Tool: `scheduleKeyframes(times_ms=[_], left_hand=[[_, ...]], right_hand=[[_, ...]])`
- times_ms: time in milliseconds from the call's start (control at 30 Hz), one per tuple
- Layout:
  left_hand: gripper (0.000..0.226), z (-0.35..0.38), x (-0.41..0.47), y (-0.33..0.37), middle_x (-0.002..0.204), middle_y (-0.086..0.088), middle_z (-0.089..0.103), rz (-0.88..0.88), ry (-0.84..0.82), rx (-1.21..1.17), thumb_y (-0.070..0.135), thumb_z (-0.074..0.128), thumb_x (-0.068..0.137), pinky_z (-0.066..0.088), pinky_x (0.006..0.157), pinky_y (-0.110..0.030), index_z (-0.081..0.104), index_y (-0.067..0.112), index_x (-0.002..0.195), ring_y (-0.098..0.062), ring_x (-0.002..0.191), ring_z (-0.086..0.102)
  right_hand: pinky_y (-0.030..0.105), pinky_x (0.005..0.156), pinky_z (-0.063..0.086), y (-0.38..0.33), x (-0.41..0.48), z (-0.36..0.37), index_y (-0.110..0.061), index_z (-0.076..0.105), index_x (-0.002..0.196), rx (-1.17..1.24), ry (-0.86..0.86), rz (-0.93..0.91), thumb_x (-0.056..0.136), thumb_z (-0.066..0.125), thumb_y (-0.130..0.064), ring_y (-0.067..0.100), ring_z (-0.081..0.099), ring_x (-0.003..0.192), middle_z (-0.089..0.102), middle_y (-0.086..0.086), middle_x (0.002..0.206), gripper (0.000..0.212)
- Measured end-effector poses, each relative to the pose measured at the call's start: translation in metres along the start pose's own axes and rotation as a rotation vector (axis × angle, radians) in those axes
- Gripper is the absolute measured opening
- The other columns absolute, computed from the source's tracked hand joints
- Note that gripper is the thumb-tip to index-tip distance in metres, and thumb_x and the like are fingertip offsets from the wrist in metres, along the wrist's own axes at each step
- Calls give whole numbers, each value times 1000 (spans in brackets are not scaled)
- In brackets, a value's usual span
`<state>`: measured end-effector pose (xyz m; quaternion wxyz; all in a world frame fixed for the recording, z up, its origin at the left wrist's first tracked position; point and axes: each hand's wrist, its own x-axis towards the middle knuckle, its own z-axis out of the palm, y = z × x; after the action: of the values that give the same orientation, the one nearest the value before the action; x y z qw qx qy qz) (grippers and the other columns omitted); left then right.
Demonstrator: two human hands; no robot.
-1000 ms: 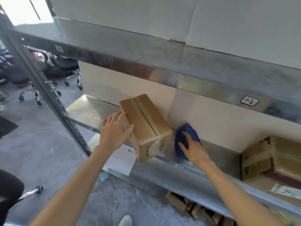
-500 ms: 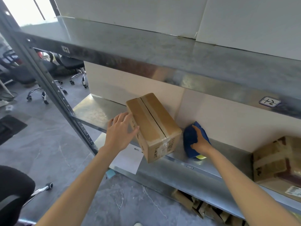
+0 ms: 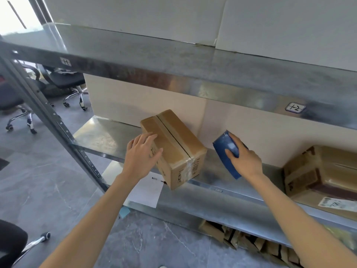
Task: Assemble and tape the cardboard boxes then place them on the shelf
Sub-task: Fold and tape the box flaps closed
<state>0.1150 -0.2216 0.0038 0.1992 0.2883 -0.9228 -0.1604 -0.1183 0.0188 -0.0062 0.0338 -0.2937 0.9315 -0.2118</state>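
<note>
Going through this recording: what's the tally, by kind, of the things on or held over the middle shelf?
Cardboard boxes: 2, the taped box touched by the left hand and a second box at the right
Blue tape dispenser: 1, gripped by the right hand
Total: 3

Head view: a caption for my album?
Left hand touches taped box on shelf; right hand grips blue tape dispenser.

My right hand point(image 3: 246, 161) now grips the blue tape dispenser point(image 3: 224, 151), tilted up off the shelf point(image 3: 210, 168); a second ago I was only reaching for it.
</note>
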Motion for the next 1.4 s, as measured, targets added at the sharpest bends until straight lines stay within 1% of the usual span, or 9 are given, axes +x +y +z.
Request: scheduleKeyframes(times_ms=[133, 300, 433, 533, 733, 900, 1033, 1200, 1400], left_hand=[[48, -5, 2, 9, 146, 1, 49, 32, 12, -46, 39, 57, 97, 26, 115, -40, 52, 19, 140, -21, 138, 39], [43, -13, 3, 21, 147, 3, 48, 79, -29, -124, 34, 56, 98, 25, 114, -40, 53, 21, 140, -18, 139, 37], [40, -18, 5, 29, 141, 5, 53, 123, -80, -274, 30, 58, 98, 37, 111, -45, 55, 23, 137, -16, 131, 46], [40, -22, 6, 33, 135, 8, 59, 149, -95, -358, 28, 60, 97, 45, 105, -42, 57, 25, 137, -11, 124, 53], [42, -30, 5, 32, 124, 7, 65, 170, -178, -489, 15, 63, 96, 48, 102, -32, 58, 21, 137, -5, 114, 59], [45, -35, 1, 31, 124, 3, 66, 191, -309, -532, -3, 53, 96, 48, 92, -15, 59, 17, 136, -7, 114, 60], [39, -34, -1, 28, 118, 0, 69, 184, -343, -573, -9, 49, 95, 49, 91, -20, 66, 10, 124, -9, 110, 62], [50, -33, -1, 25, 136, 12, 55, 189, -329, -566, -9, 52, 94, 35, 94, -2, 58, 20, 133, 3, 125, 47], [28, -30, -3, 27, 100, 5, 70, 174, -351, -621, -10, 58, 91, 47, 82, -12, 67, 14, 101, -1, 92, 64]], right_hand=[[30, 56, 37, -14, -10, -27, -51, 25, 144, -29, 76, -130, 99, 47, -43, 23, 48, 59, 67, 7, 87, 51], [29, 56, 36, -34, -19, -52, -53, 29, 134, -5, 30, -294, 98, 47, -48, 14, 47, 54, 64, 2, 81, 41], [34, 59, 49, -53, -29, -58, -64, 29, 128, 67, -93, -399, 93, 47, -57, 16, 59, 61, 68, 0, 86, 40], [34, 67, 54, -67, -38, -58, -71, 25, 128, 66, -184, -466, 83, 55, -68, 13, 61, 68, 69, -3, 95, 54], [10, 60, 36, -84, -52, -53, -65, 23, 135, -34, -257, -635, 91, 58, -54, -3, 51, 66, 62, -16, 115, 57], [10, 59, 31, -96, -63, -51, -60, 27, 138, -73, -255, -722, 93, 58, -52, -3, 47, 61, 54, -24, 102, 55], [10, 56, 31, -99, -67, -52, -61, 26, 139, -103, -237, -760, 93, 56, -54, -2, 47, 58, 53, -23, 92, 56], [13, 52, 30, -99, -72, -53, -57, 31, 142, -123, -236, -799, 94, 58, -51, -4, 49, 62, 39, -25, 61, 55], [19, 59, 35, -94, -76, -54, -58, 24, 144, -132, -252, -826, 96, 52, -52, 8, 39, 53, 42, -5, 57, 56]])
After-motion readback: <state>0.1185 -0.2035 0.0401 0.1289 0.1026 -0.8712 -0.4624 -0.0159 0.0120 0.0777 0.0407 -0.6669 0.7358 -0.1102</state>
